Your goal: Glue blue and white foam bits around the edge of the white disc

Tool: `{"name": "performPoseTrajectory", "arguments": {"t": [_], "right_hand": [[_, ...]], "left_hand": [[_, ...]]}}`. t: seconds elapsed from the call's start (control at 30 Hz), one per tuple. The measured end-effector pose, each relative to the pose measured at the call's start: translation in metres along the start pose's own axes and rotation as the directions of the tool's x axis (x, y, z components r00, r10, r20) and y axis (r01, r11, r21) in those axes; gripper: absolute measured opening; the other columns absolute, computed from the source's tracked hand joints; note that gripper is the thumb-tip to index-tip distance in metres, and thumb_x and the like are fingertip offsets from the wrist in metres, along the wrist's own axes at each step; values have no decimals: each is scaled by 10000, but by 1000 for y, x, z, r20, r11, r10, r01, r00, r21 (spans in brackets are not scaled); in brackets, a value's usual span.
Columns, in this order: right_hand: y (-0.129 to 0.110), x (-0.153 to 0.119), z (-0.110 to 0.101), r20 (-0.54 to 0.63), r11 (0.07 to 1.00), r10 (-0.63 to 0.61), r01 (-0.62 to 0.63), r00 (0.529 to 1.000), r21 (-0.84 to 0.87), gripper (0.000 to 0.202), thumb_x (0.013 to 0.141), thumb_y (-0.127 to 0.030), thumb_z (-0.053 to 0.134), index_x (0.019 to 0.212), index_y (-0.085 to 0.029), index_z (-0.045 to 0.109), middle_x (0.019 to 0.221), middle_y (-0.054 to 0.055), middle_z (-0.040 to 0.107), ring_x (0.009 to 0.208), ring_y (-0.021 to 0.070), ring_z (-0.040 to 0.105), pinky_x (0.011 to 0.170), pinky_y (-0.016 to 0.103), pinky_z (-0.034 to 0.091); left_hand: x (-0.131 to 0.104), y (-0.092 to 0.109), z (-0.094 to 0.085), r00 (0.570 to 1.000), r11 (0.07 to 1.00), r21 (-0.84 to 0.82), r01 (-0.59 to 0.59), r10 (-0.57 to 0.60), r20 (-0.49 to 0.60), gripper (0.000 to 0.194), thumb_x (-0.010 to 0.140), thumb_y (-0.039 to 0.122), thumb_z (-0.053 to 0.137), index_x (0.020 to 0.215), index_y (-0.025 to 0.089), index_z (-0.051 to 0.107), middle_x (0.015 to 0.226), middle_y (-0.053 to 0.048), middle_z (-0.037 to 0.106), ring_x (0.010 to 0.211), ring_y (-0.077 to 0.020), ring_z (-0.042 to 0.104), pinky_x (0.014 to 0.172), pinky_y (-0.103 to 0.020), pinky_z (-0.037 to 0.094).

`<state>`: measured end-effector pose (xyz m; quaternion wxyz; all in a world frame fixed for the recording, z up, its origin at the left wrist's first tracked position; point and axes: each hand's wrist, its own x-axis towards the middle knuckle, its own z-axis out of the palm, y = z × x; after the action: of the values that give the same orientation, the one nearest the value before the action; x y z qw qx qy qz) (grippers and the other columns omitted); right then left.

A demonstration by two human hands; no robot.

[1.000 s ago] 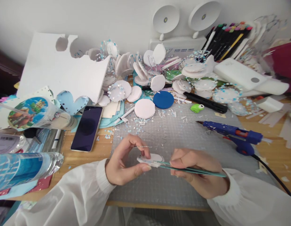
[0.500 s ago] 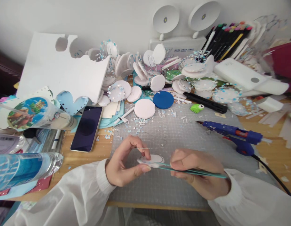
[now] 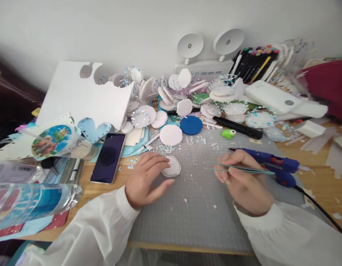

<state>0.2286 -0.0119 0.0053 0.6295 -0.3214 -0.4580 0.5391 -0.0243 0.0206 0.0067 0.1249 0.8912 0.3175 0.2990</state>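
Note:
A small white foam disc [image 3: 171,166] lies on the grey cutting mat [image 3: 193,218]. At its left edge is my left hand [image 3: 148,177], palm down with fingers stretched and thumb apart; the fingertips reach the disc's rim, and I cannot tell if they press on it. To the right, my right hand [image 3: 242,177] holds teal tweezers [image 3: 248,170] between thumb and fingers. The tweezers' two thin tips point left and stand a little apart, with nothing visible between them. Two tiny white star-shaped bits [image 3: 185,200] lie on the mat nearer to me.
A blue glue gun [image 3: 287,160] lies behind my right hand, its cord running right. Further back are a larger white disc [image 3: 171,135], a blue disc [image 3: 191,125], a green punch [image 3: 228,133] and a black cutter [image 3: 238,126]. A phone [image 3: 107,159] and bottle [image 3: 35,201] lie left.
The white disc has come down flat on the mat, further back, and my left hand has opened from its pinch. My right hand has drawn the tweezers away to the right.

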Motion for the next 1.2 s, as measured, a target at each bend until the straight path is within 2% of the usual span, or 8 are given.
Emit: {"name": "performPoseTrajectory", "arguments": {"t": [0.1,0.23,0.33,0.43,0.77,0.93,1.03,1.2], "right_hand": [[4,0,-2,-12,1000,14,-14,1000,19,26,829,-210,581,819,-217,604,582,-15,467,530,121,419,480,279,288],[7,1,-2,10,998,38,-39,999,50,43,824,-223,573,814,-210,613,569,-14,464,516,121,412,480,284,284],[9,2,0,2,997,62,-62,998,52,45,815,-239,586,797,-206,612,576,-17,461,509,116,412,484,284,288],[9,2,2,-4,996,69,-69,998,51,62,799,-254,604,779,-196,601,570,-25,462,498,108,413,477,273,292],[12,1,0,-3,993,97,-97,995,64,75,776,-250,621,771,-179,597,547,-30,485,498,104,441,478,264,304],[13,0,-1,9,991,116,-116,993,67,76,780,-253,618,775,-180,596,551,-26,502,499,102,432,476,258,296],[12,0,0,15,986,142,-143,990,90,66,776,-246,615,771,-184,595,551,-29,496,496,98,430,479,258,295],[12,-1,3,20,980,174,-175,984,94,62,764,-248,622,753,-191,601,546,-27,494,492,102,432,480,265,296]], "left_hand": [[-4,-11,-19,979,978,167,124,-93,-181,61,808,248,552,785,205,590,824,-65,667,802,-234,587,816,-408,409],[-15,-37,-41,777,609,485,628,-453,-437,336,794,386,565,1039,157,565,1033,-152,602,1030,-343,532,905,-470,379],[-25,-53,-48,646,357,576,735,-625,-438,669,720,551,578,1164,59,487,1086,-233,552,1048,-422,514,862,-505,397],[-29,-58,-49,609,298,621,725,-699,-375,658,737,539,543,1155,36,476,1013,-229,576,985,-422,554,834,-494,414],[-24,-55,-46,612,383,531,756,-702,-365,782,734,575,570,1258,16,416,1028,-265,585,1001,-430,560,854,-498,425],[-46,-47,-57,703,664,282,692,-534,-470,494,891,472,433,1217,101,455,1129,-179,599,1104,-311,558,985,-443,390],[-60,-38,-62,656,765,4,644,-549,-518,328,952,377,345,1126,149,505,1002,-107,651,1024,-241,601,968,-400,417],[-72,-38,-61,604,769,-133,626,-585,-542,335,957,384,315,999,165,565,829,-68,681,1026,-251,590,1021,-445,368]]}}
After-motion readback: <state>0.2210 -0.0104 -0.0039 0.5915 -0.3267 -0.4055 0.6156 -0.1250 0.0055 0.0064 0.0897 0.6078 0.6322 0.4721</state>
